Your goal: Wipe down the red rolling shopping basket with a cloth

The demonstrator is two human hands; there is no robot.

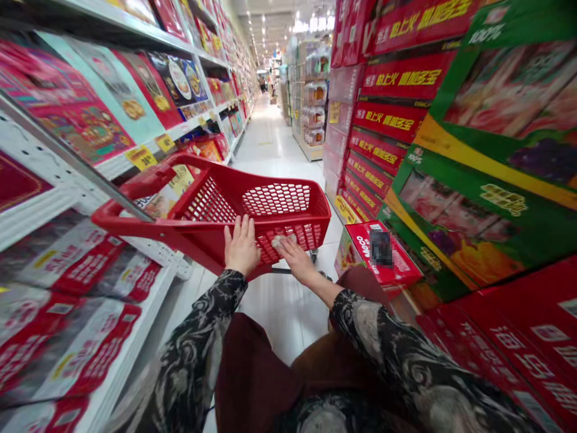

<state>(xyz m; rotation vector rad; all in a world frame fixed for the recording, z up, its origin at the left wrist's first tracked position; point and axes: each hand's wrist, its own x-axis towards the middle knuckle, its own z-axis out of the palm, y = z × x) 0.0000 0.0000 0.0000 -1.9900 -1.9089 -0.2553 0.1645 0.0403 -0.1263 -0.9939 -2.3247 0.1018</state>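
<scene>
Touching red basket (274,198) | left hand (242,246) flat | right hand (297,260) on pale cloth (282,242)

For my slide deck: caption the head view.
Left hand and right hand rest on a red shopping cart in an aisle of stacked red cartons.

Basket (270,207): mid-aisle; shelving (118,163) to left, stacked cartons (473,180) to right;
Left hand (242,248): on near rim of basket;
Right hand (296,257): against near wall of basket, just right of left hand;
Loose carton (381,255): low, right of basket, before stacked cartons
</scene>
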